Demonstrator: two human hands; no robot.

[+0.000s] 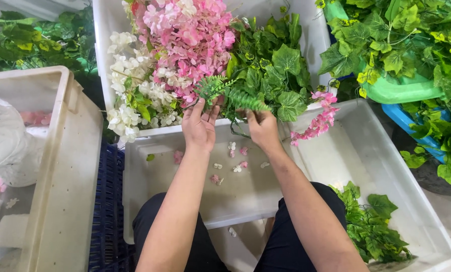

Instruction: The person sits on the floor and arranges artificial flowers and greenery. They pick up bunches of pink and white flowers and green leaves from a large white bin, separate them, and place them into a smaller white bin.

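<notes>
Both hands work at the near rim of the white rectangular plastic crate of artificial flowers. The left hand has its fingers spread and raised against the green plastic fern sprig. The right hand has its fingers curled and pressed around the sprig's lower stem; the exact contact is hidden behind foliage.

Risks, as a judgement:
- The fern sprig lies tangled with the green artificial ivy leaves just beside it; a sharp pull could drag neighbouring stems over the crate rim.
- The pink hanging blossom spray already overhangs the crate rim and could drop if the bundle shifts.
- Loose petals could shed further.

Containers:
- The flower crate holds pink artificial hydrangea clusters, white artificial blossoms and ivy.
- The shallow white plastic tray, directly below the crate, holds scattered pink and white loose petals.
- The white tub right of the tray holds a heap of green leaves.
</notes>
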